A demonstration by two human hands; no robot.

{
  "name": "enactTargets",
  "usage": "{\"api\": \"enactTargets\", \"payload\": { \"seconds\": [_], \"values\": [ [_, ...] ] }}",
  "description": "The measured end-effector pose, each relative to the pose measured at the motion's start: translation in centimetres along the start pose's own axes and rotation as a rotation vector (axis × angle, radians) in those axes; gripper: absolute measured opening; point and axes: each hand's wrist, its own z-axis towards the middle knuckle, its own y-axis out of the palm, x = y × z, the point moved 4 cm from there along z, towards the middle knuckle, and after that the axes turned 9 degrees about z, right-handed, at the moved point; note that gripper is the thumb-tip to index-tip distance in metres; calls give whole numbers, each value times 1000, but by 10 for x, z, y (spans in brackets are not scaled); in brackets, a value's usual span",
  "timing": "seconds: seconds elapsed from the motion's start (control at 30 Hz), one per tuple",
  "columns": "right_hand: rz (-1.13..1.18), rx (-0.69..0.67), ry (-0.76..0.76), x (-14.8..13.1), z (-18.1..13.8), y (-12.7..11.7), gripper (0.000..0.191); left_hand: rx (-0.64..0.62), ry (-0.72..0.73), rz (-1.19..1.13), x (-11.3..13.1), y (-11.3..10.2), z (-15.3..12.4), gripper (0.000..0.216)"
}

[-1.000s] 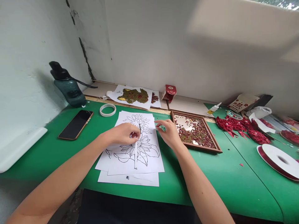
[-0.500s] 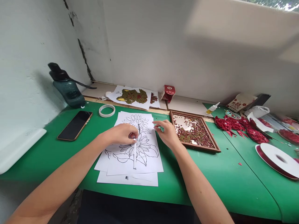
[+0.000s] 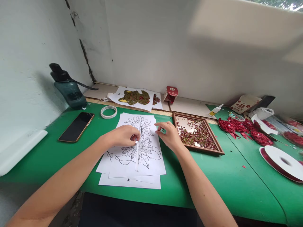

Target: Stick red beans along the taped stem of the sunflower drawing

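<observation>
A sunflower line drawing on white paper (image 3: 142, 151) lies on top of other sheets on the green table (image 3: 224, 183). My left hand (image 3: 124, 135) rests on the drawing with its fingers pinched on a thin white strip (image 3: 137, 154) that runs down the flower's stem. My right hand (image 3: 169, 134) hovers at the sheet's right edge, thumb and forefinger pinched together on something too small to name. Just right of it sits a wooden frame tray (image 3: 214, 138) holding red and green beans.
A phone (image 3: 76, 127), a tape roll (image 3: 108, 111) and a dark water bottle (image 3: 68, 88) stand at the left. A bean-covered picture (image 3: 134, 97) and a red box (image 3: 172, 92) lie at the back. Red ribbon pieces (image 3: 246, 129), a glue bottle (image 3: 216, 110) and a ribbon spool (image 3: 282, 162) fill the right side.
My right hand has shifted slightly left toward the sheet, and the small green item seen at its fingers a second ago no longer shows. The left hand stays on the strip.
</observation>
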Motion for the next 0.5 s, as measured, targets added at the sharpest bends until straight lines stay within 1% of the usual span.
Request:
{"api": "enactTargets", "payload": {
  "seconds": [0.13,0.23,0.37,0.5],
  "values": [
    [2,-16,7,0,0,1,37,-11,20,-24,-1,1,0,12],
    [1,-22,10,0,-1,2,38,-22,26,-41,-1,3,0,16],
    [3,-32,13,0,0,2,37,-16,22,-56,-1,3,0,22],
    [4,-32,12,-1,0,2,36,-18,2,-45,2,1,0,20]
  ]
}}
